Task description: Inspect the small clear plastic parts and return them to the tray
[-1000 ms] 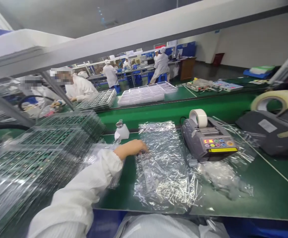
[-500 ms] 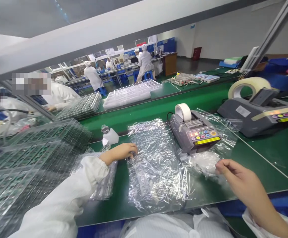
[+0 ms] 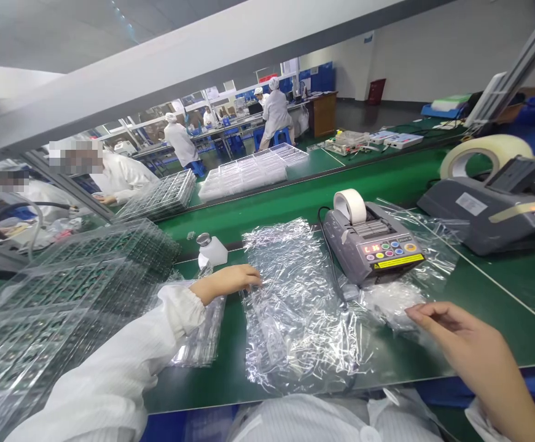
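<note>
My left hand [image 3: 233, 282] rests at the left edge of a crinkled clear plastic sheet stack [image 3: 301, 301], its fingers curled down onto the film; what is between them is too small to tell. On the right, my right hand [image 3: 454, 325] has thumb and forefinger pressed together beside a crumpled heap of clear film [image 3: 394, 301]; whether a bit of film is in the pinch cannot be made out. Behind that heap stands a grey tape dispenser [image 3: 375, 245] with a white tape roll [image 3: 350, 205].
Stacked clear trays [image 3: 69, 307] fill the left side. A white bottle with a metal cap [image 3: 212, 252] stands behind my left hand. A second dispenser [image 3: 474, 209] is at the right. Several people in white work beyond the green bench [image 3: 188, 393].
The view has shifted a little, so the bench things appear farther right. Both hands keep nearly the same places relative to the film.
</note>
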`<state>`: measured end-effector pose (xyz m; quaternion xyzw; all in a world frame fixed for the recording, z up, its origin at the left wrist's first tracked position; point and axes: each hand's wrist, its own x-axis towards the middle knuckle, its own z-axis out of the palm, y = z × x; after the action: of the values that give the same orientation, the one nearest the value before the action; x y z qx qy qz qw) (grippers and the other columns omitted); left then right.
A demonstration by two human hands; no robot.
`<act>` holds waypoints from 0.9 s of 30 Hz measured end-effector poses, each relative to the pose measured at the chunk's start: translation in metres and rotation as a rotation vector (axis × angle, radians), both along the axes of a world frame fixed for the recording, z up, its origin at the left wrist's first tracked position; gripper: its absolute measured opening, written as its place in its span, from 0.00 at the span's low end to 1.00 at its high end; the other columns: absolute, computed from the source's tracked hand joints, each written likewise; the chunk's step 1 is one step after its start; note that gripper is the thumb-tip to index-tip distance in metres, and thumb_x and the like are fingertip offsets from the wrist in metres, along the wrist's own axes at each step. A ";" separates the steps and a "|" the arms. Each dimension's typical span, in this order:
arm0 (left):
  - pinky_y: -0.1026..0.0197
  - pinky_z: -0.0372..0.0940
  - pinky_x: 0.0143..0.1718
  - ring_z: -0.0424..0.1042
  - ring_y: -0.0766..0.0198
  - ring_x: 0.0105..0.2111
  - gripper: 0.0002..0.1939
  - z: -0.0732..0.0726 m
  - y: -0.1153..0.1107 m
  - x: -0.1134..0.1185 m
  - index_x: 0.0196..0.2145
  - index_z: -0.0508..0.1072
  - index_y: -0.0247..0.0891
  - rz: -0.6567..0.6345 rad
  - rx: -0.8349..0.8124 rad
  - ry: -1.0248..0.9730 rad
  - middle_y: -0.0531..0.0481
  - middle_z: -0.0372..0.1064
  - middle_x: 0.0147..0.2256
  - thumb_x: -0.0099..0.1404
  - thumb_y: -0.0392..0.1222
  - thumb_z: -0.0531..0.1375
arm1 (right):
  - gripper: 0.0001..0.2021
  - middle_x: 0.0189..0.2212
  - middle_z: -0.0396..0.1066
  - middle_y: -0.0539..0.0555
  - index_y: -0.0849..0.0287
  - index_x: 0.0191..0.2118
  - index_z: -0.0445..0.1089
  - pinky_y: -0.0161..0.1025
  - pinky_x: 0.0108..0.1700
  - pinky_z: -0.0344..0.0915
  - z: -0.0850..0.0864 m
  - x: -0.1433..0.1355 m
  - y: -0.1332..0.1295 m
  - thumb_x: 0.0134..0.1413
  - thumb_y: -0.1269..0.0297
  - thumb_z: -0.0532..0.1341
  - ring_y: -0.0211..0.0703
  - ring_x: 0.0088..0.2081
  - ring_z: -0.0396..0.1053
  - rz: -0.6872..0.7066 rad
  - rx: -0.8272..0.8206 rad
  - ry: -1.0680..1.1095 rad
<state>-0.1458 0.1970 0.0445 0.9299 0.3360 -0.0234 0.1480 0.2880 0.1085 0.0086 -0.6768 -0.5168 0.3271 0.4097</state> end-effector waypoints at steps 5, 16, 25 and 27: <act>0.56 0.64 0.46 0.67 0.59 0.45 0.16 0.002 -0.001 -0.004 0.47 0.70 0.41 -0.100 0.097 0.061 0.41 0.70 0.45 0.66 0.31 0.48 | 0.21 0.31 0.75 0.52 0.52 0.26 0.73 0.47 0.40 0.67 0.002 0.000 0.001 0.39 0.39 0.57 0.56 0.38 0.71 0.047 -0.063 -0.080; 0.59 0.66 0.38 0.69 0.62 0.34 0.14 0.005 -0.011 -0.015 0.36 0.72 0.37 -0.015 0.153 0.009 0.41 0.71 0.35 0.67 0.36 0.47 | 0.21 0.29 0.75 0.50 0.54 0.28 0.73 0.39 0.34 0.66 -0.016 -0.001 0.002 0.46 0.41 0.56 0.49 0.34 0.72 0.206 0.014 -0.136; 0.60 0.64 0.39 0.70 0.62 0.34 0.08 0.010 -0.018 -0.017 0.30 0.75 0.39 0.427 0.036 -0.402 0.47 0.73 0.33 0.60 0.45 0.58 | 0.21 0.29 0.74 0.51 0.55 0.27 0.72 0.38 0.32 0.65 -0.013 -0.003 0.001 0.48 0.41 0.56 0.47 0.33 0.71 0.250 0.023 -0.157; 0.60 0.65 0.37 0.70 0.62 0.32 0.07 0.015 -0.026 -0.003 0.29 0.74 0.39 0.598 0.018 -0.567 0.48 0.73 0.31 0.57 0.45 0.60 | 0.21 0.28 0.73 0.51 0.54 0.26 0.71 0.37 0.31 0.65 -0.008 -0.008 0.001 0.48 0.41 0.55 0.47 0.32 0.70 0.248 0.028 -0.167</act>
<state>-0.1483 0.1715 0.0596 0.7622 0.5373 0.2808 0.2268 0.2804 0.1090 0.0006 -0.6269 -0.6333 0.3105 0.3310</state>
